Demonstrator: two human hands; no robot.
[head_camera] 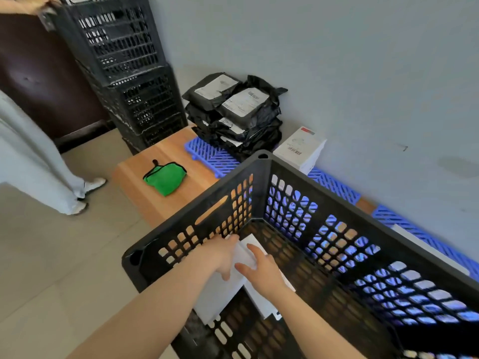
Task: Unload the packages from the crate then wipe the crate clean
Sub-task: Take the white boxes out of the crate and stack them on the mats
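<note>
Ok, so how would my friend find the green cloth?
Start at the big black crate in front. Just past its far left corner is a wooden bench, and the cloth lies alone on top of it. It is the only bright green thing, with a black edge, while the packages behind it are black and the box is white.

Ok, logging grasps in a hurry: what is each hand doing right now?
Left hand: grips a white package inside the crate.
Right hand: pinches the same white package.
</note>
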